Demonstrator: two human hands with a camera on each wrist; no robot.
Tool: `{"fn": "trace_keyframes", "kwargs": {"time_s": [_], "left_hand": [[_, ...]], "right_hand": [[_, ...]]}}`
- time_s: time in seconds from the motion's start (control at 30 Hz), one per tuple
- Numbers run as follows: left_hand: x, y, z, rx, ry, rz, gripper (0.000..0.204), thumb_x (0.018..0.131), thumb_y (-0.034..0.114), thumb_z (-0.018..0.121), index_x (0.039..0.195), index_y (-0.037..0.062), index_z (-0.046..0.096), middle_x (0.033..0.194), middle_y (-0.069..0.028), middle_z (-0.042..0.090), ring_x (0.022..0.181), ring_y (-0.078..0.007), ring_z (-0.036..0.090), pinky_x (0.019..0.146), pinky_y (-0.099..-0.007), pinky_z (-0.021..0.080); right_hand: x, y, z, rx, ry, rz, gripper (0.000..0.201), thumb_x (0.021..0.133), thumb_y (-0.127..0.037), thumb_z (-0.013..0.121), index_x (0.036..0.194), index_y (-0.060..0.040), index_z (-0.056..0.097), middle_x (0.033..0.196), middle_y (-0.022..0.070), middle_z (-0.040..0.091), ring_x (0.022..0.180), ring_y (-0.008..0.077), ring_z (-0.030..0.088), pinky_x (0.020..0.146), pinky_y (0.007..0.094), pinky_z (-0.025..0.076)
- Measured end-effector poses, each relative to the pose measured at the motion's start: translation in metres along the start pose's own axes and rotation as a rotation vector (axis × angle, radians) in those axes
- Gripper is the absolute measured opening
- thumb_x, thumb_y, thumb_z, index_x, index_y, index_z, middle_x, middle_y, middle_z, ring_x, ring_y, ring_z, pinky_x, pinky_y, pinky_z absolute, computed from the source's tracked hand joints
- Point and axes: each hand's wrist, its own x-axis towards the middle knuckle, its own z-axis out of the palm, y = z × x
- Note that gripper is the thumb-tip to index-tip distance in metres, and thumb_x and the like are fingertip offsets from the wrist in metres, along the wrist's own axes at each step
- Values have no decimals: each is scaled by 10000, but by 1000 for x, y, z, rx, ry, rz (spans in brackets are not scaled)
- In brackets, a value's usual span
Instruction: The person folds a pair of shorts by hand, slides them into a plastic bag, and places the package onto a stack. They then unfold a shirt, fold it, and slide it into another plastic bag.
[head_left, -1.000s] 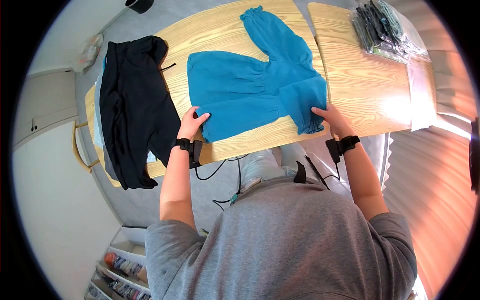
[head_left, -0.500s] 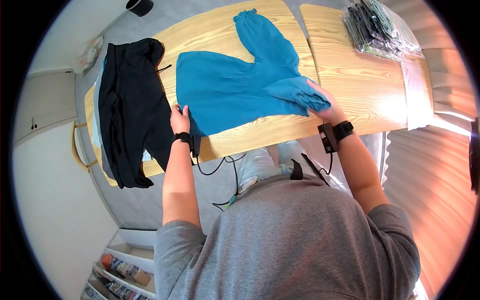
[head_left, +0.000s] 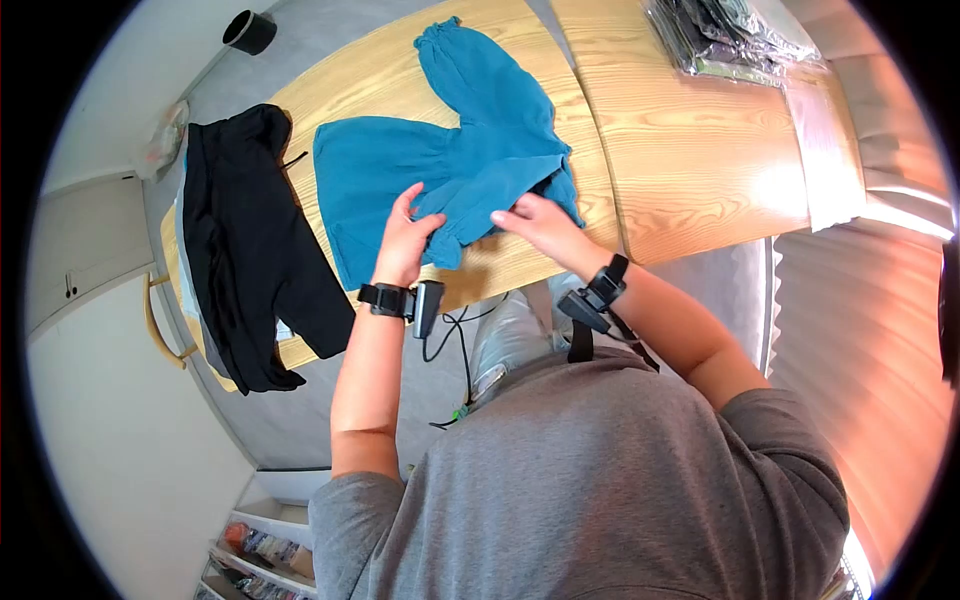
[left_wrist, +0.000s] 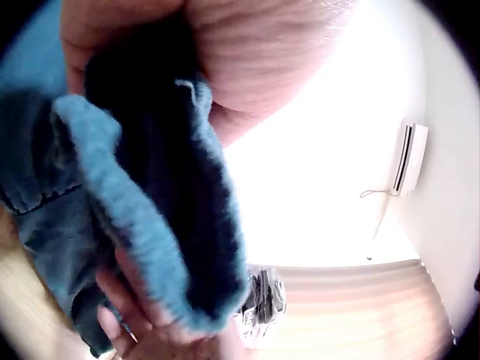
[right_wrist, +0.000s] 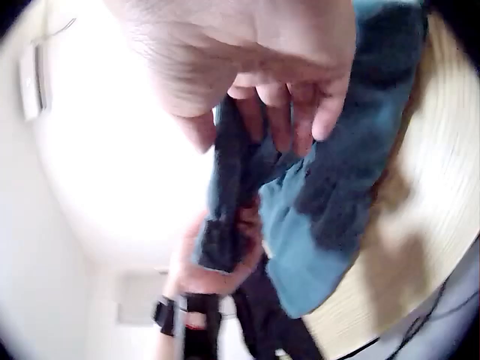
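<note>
A blue long-sleeved dress (head_left: pixel 380 165) lies on the wooden table, its far sleeve (head_left: pixel 490 75) stretched away from me. The near sleeve (head_left: pixel 490 195) is folded over the dress front toward the left. My right hand (head_left: pixel 545 228) grips this sleeve near the shoulder, thumb on the near side and fingers curled into the cloth in the right wrist view. At the cuff end my left hand (head_left: pixel 402 245) holds the fabric between thumb and fingers. Close up in the left wrist view, the raised cloth (left_wrist: pixel 142 217) forms a dark open fold between both hands.
Black trousers (head_left: pixel 240 240) lie over other garments at the table's left end. On a second tabletop (head_left: pixel 690 160) to the right sit clothes in clear plastic bags (head_left: pixel 735 45). A black bin (head_left: pixel 250 33) stands on the floor beyond; cables hang from my wrists.
My right hand has carried the near sleeve left, folding it over the dress. The left hand has let go of the lower hem and moved right to the sleeve's end.
</note>
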Motion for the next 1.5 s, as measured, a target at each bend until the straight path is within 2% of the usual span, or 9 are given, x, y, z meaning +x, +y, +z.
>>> {"fn": "trace_keyframes", "kwargs": {"time_s": [0.1, 0.23, 0.3, 0.4, 0.5, 0.8, 0.9, 1.03, 1.5], "left_hand": [[7, 9, -12, -104, -74, 15, 682, 760, -35, 653, 1376, 75, 381, 1264, -174, 400, 1050, -220, 525, 847, -319, 504], [16, 28, -30, -125, -200, -30, 671, 769, -29, 655, 1378, 69, 388, 1197, -146, 483, 1020, -201, 568, 842, -295, 507], [16, 39, -38, -29, -206, 4, 693, 760, -27, 664, 1385, 86, 387, 1199, -147, 485, 977, -187, 578, 830, -285, 505], [35, 31, -76, 166, -122, 45, 765, 698, -18, 720, 1380, 131, 407, 1199, -145, 485, 1052, -197, 508, 893, -310, 457], [53, -7, -96, 368, 82, 97, 763, 676, 13, 757, 1357, 132, 433, 1187, -154, 497, 1040, -212, 515, 890, -318, 454], [28, -35, -65, 1041, 533, 630, 730, 699, 46, 715, 1360, 106, 412, 1397, -202, 332, 1233, -351, 399, 1011, -408, 344], [12, -27, -69, 1476, 198, 833, 544, 836, 154, 593, 1358, 219, 453, 1483, -135, 275, 1338, -351, 286, 1060, -519, 244], [14, -64, -78, 1475, 53, 419, 511, 917, 315, 520, 1407, 290, 378, 1529, -108, 179, 1391, -355, 184, 1058, -626, 181], [-29, -88, -13, 1358, -46, 380, 602, 872, 380, 569, 1420, 285, 338, 1523, -171, 133, 1372, -411, 192, 985, -693, 254]], "right_hand": [[-17, 32, -38, -840, 596, -214, 425, 771, -179, 731, 1104, 23, 560, 954, 111, 631, 892, 202, 595, 830, 313, 465], [-14, 74, -64, -965, 772, -408, 433, 704, -151, 762, 1071, -29, 567, 859, 121, 606, 818, 251, 595, 761, 333, 485], [-9, 81, -73, -502, 635, -5, 390, 762, -96, 716, 1107, -70, 535, 890, 122, 604, 827, 247, 598, 729, 355, 486], [-1, 104, -92, -429, 580, 19, 270, 776, -110, 668, 1032, -119, 584, 909, 96, 592, 869, 282, 587, 730, 396, 492], [-6, 100, -89, -1020, 534, -269, 174, 813, -68, 581, 983, -108, 578, 905, 87, 580, 874, 298, 583, 731, 410, 493], [-10, 77, -71, -1071, 558, -305, 306, 709, -44, 540, 1013, -81, 549, 1059, 120, 570, 1024, 327, 522, 897, 439, 405], [-9, 42, -45, -1207, 231, -563, 489, 720, -28, 549, 1195, -143, 532, 1273, 106, 507, 1180, 289, 467, 984, 461, 355], [11, 62, -23, -1542, 73, -499, 616, 749, -20, 555, 1317, -246, 477, 1419, 79, 398, 1286, 257, 395, 1027, 502, 314], [-44, 35, -73, -1622, -221, -93, 626, 733, -54, 562, 1319, -262, 495, 1466, 68, 334, 1348, 222, 325, 1028, 502, 339]]}}
